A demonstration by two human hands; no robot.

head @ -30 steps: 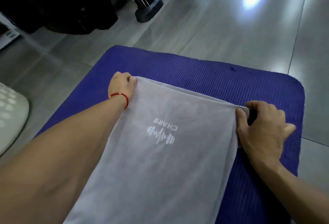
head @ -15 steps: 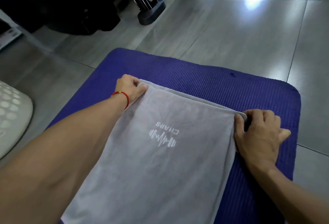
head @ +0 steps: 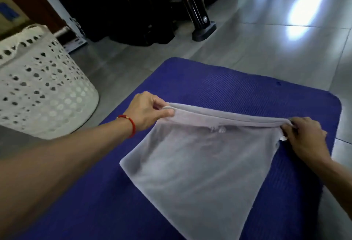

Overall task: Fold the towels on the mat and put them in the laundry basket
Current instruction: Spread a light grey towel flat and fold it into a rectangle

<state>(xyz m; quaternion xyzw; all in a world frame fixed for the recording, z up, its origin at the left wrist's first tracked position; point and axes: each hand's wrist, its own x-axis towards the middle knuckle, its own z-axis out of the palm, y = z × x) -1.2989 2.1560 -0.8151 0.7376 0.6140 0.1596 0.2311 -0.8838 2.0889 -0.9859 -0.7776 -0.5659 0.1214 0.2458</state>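
A light grey towel [head: 202,165] lies partly folded on the blue mat [head: 238,85]. Its far edge is raised off the mat and stretched between my hands. My left hand [head: 146,112], with a red cord at the wrist, pinches the far left corner. My right hand [head: 304,136] pinches the far right corner. The towel's near part rests flat on the mat. The white laundry basket [head: 43,94], full of round holes, stands on the floor to the left of the mat.
Grey floor tiles [head: 266,49] surround the mat, with bright glare at the upper right. Dark equipment with a black metal post and foot [head: 202,24] stands beyond the mat's far edge. A brown door edge [head: 38,1] is at the upper left.
Both hands have lifted the towel's far edge off the mat and drawn it toward me. The printed logo is now out of sight. The view has swung left, showing more of the basket.
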